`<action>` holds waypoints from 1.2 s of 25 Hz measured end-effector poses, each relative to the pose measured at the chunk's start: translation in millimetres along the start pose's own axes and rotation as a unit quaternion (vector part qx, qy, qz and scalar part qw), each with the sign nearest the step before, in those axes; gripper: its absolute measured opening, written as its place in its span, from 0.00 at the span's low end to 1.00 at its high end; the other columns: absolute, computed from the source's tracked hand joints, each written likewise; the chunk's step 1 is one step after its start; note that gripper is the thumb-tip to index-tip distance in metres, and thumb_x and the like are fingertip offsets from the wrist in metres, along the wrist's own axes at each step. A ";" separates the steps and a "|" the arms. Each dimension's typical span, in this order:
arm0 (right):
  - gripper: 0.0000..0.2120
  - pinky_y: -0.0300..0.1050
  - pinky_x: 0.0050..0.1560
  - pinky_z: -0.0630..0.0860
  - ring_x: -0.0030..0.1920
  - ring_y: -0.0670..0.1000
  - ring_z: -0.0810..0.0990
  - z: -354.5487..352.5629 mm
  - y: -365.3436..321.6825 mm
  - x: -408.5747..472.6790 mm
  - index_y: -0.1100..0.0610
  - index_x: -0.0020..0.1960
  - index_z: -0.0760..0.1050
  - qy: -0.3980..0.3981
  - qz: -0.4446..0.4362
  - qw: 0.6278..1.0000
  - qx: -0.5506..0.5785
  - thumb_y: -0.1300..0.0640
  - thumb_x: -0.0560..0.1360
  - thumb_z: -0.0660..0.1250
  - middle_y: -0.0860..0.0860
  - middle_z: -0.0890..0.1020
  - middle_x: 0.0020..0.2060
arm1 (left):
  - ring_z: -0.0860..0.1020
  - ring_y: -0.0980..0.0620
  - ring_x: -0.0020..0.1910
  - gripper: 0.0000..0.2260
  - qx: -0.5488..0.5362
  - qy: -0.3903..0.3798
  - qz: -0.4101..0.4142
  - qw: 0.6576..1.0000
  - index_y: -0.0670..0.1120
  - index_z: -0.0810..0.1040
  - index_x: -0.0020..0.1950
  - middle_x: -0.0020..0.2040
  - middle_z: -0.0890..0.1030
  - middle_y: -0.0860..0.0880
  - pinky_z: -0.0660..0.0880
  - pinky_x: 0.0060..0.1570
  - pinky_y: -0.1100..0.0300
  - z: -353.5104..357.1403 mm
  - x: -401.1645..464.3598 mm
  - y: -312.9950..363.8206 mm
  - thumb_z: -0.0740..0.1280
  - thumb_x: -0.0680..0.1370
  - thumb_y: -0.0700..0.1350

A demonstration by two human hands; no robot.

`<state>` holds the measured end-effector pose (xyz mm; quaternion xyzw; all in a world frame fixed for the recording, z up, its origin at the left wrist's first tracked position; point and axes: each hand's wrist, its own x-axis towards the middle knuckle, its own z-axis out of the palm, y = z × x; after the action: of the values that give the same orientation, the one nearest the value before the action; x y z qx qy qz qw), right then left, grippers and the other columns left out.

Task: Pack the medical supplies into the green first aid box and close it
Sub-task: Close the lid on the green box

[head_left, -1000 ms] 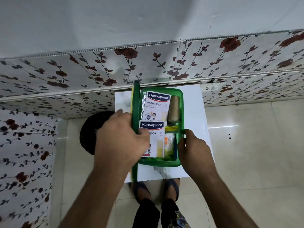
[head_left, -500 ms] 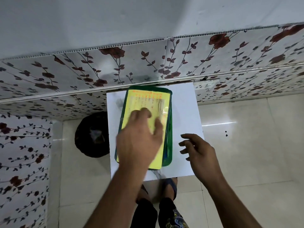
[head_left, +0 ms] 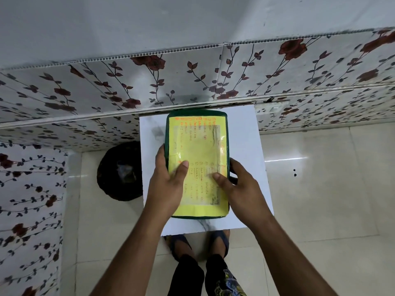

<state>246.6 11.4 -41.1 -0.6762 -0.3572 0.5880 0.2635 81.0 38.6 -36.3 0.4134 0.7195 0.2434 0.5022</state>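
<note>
Both hands clasp the closed green first aid box (head_left: pixel 197 116): left hand (head_left: pixel 168 186) and right hand (head_left: pixel 239 189) wrap its sides, thumbs on the yellow lid label (head_left: pixel 198 150). The box lies on the white table (head_left: pixel 252 146); a black bin (head_left: pixel 119 171) stands left of the table.

Small white square worktop (head_left: pixel 245 133) w/ faint grey marbling, far edge up against floral-patterned wall panel. Directly on it: green rectangular first aid box (head_left: pixel 227 133) w/ rounded corners, lid down, lid face covered by yellow label w/ orange handwritten text under clear plastic. Box sits roughly centre, long side running away from the person, far end near the wall. Bare white strip shows on left, right & near sides. Worktop stands on glossy cream tiled floor (head_left: pixel 320 199).
</note>
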 end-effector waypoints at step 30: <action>0.19 0.44 0.52 0.70 0.54 0.46 0.78 -14.1 -41.9 57.2 0.53 0.67 0.75 0.075 0.003 0.997 0.012 0.47 0.78 0.64 0.46 0.79 0.59 | 0.76 0.54 0.57 0.21 -0.029 -0.032 -0.046 0.998 0.53 0.71 0.68 0.59 0.77 0.55 0.73 0.53 0.58 -30.9 51.3 25.4 0.62 0.77 0.60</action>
<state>256.2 83.0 -40.9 -0.7163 -0.3274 0.5405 0.2959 53.4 97.4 -32.0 0.3726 0.7139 0.2274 0.5475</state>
